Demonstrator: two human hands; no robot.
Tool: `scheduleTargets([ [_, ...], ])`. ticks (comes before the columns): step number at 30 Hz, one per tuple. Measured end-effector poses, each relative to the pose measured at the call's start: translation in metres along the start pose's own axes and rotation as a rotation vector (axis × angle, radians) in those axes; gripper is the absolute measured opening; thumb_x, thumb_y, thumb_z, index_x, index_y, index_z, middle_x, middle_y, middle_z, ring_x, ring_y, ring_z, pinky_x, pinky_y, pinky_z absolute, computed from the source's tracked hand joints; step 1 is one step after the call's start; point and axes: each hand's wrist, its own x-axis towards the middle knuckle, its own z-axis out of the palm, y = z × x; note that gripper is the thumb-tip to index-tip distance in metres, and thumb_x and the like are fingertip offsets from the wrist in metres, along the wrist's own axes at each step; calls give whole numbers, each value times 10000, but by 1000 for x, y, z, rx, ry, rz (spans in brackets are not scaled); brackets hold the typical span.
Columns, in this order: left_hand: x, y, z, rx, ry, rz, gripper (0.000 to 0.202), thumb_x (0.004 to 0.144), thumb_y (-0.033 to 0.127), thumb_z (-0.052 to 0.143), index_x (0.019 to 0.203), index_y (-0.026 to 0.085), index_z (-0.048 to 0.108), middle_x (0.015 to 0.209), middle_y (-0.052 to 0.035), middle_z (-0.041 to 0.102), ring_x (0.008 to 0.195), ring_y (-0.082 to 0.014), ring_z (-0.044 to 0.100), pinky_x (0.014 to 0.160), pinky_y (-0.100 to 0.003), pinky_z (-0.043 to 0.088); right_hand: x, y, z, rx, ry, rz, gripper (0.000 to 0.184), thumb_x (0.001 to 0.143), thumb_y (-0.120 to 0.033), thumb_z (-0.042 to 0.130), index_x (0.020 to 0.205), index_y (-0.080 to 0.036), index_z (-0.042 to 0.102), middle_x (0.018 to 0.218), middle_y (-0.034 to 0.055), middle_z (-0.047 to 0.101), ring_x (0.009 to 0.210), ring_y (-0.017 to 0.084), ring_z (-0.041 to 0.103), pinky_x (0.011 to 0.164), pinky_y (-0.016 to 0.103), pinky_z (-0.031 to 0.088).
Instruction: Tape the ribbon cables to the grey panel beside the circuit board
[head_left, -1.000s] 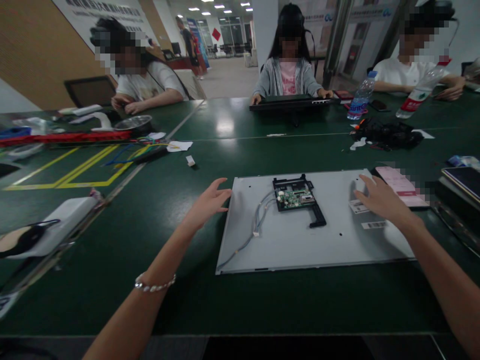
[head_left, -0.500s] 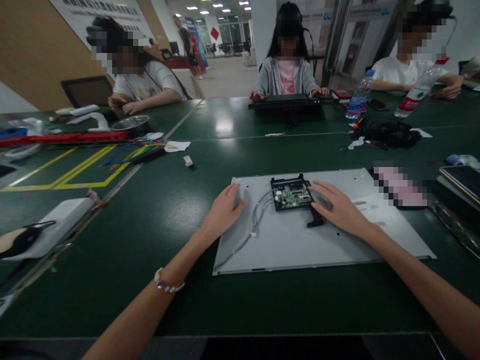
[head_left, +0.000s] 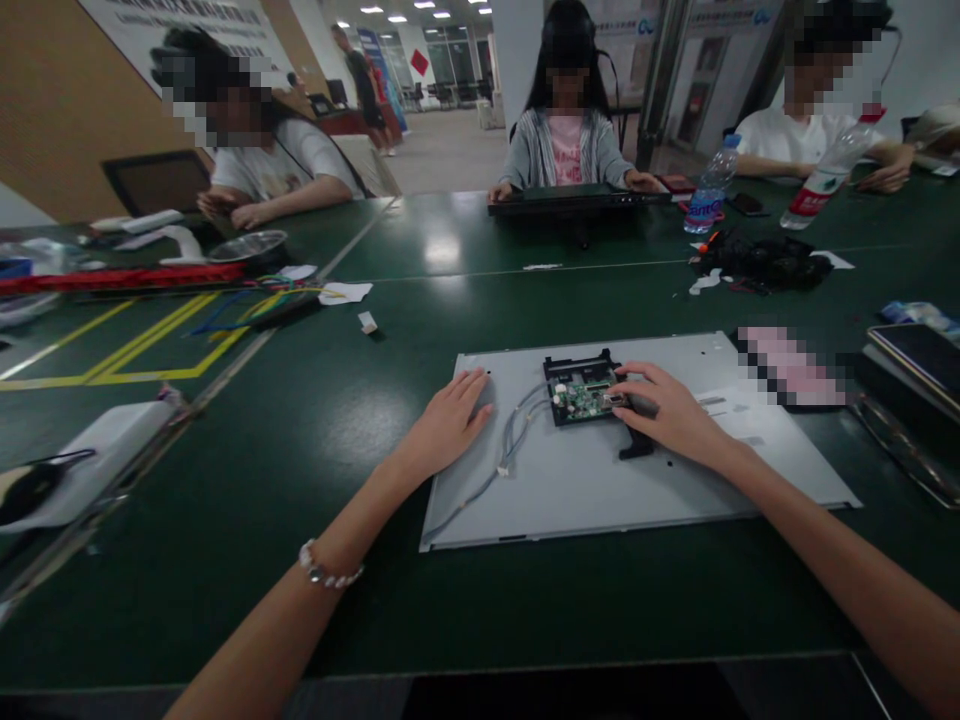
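Observation:
A grey metal panel (head_left: 592, 490) lies flat on the green table in front of me. A black bracket (head_left: 574, 362) with a green circuit board (head_left: 581, 396) sits on its upper middle, and grey cables (head_left: 511, 440) run from the board toward the panel's near left corner. My left hand (head_left: 450, 425) rests flat on the panel's far left corner, fingers stretched out. My right hand (head_left: 664, 412) lies over the right end of the circuit board, fingertips curled onto the board and the bracket beside it. Labels (head_left: 739, 405) lie on the panel to the right.
Three people sit across the table, one with a dark monitor (head_left: 574, 203). Two water bottles (head_left: 709, 198) and a black bundle (head_left: 761, 262) stand at far right. Coloured wires (head_left: 247, 305) and a red bar (head_left: 112, 280) lie left. Stacked screens (head_left: 911, 365) sit at right.
My right hand moved left from the panel's right side onto the circuit board. My left hand came from beside the panel onto its far left corner.

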Motion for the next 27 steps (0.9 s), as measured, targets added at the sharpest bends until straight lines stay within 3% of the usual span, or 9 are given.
scheduleTargets([
  [13,0,4,-5,15,-22,19,556,992,392,299,1444,83,395,1527,-157,341,1432,-260,272,1177,-438,233,-7,-1,-25,48,-128,-5,144,818,-393,645,884,-266,631,1300,74,521,1291,325,458,1043,572,392],
  [20,1,1,-2,15,-5,30,546,990,386,301,1441,95,399,1524,-152,349,1426,-260,284,1174,-445,240,-9,4,-29,43,-173,0,204,807,-444,664,892,-262,630,1389,59,464,1341,312,403,1081,559,362],
  [22,1,2,-3,13,-11,25,544,988,382,304,1436,91,406,1522,-153,352,1424,-263,289,1170,-447,246,-9,4,-29,43,-185,9,259,813,-463,655,981,-268,632,1437,58,431,1361,317,381,1094,560,347],
  [24,1,3,-5,12,-17,30,543,988,374,304,1435,83,406,1519,-153,359,1422,-263,293,1171,-446,244,-9,6,-29,40,-197,41,432,822,-487,638,1202,-292,574,1515,60,353,1395,332,333,1094,574,346],
  [27,0,5,-8,11,-11,35,542,986,374,309,1433,85,409,1513,-150,369,1420,-260,299,1173,-446,242,-11,11,-26,21,-209,102,746,823,-521,624,1474,-336,312,1604,54,196,1435,353,244,1089,591,348],
])
